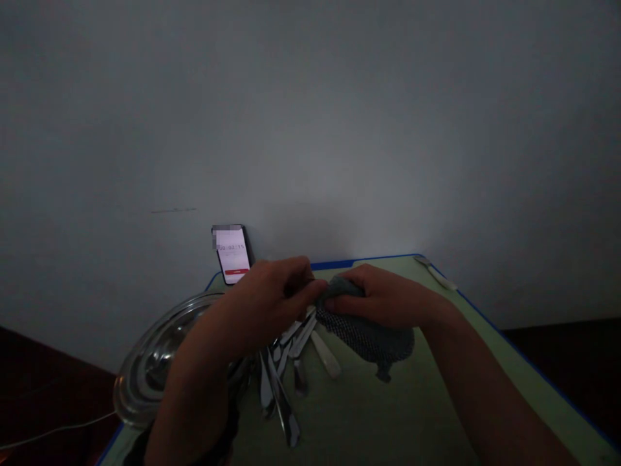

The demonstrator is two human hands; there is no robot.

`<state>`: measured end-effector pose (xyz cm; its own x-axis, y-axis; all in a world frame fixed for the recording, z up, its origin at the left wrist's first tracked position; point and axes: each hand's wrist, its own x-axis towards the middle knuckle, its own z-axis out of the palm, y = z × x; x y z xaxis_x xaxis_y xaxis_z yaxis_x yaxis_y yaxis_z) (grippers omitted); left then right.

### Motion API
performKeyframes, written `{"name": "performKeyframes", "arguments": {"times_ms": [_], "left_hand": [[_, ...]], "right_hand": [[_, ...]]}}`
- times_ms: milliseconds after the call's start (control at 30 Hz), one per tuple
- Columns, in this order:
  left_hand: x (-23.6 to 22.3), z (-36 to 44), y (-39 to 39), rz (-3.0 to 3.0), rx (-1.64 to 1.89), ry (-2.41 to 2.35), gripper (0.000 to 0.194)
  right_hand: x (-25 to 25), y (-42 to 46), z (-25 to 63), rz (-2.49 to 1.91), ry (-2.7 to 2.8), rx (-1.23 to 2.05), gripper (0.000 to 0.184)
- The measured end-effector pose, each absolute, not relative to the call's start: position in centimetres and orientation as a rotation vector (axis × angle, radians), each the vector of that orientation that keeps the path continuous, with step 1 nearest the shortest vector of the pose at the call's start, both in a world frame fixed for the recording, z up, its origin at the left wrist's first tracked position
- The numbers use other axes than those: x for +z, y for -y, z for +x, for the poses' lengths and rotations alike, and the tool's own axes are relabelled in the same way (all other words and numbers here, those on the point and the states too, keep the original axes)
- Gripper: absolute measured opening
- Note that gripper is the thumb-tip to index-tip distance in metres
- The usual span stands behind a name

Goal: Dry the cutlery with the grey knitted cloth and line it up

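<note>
My right hand is closed round a grey checked cloth, whose lower end hangs down over the table. Just to its left, my left hand pinches with thumb and forefinger at the cloth's edge. A thin dark edge shows at those fingertips, but what they hold is too hidden to name. Below both hands lies a loose heap of metal cutlery, with several handles pointing towards me. One piece in it has a pale handle.
A shiny round metal dish stands at the left, partly behind my left forearm. A phone showing a timer leans on the wall at the back. At the far right corner of the green, blue-edged table lies a pale-handled fork.
</note>
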<state>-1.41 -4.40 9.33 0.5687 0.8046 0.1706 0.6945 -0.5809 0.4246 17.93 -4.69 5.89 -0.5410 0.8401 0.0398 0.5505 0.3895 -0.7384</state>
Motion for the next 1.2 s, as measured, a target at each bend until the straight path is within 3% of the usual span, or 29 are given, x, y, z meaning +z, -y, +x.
{"name": "performKeyframes", "arguments": {"times_ms": [367, 933, 1200], "left_hand": [[8.5, -1.7, 3.6, 2.627, 0.185, -1.163, 0.039], [9.0, -3.2, 4.0, 2.566, 0.303, -1.077, 0.038], [8.6, -1.0, 4.3, 2.618, 0.223, -1.031, 0.038]], "right_hand": [[5.9, 5.0, 17.1, -1.179, 2.322, 0.802, 0.026], [7.6, 6.0, 20.7, -1.253, 2.401, 0.969, 0.032], [7.1, 5.6, 18.7, -1.208, 2.485, 0.741, 0.025]]}}
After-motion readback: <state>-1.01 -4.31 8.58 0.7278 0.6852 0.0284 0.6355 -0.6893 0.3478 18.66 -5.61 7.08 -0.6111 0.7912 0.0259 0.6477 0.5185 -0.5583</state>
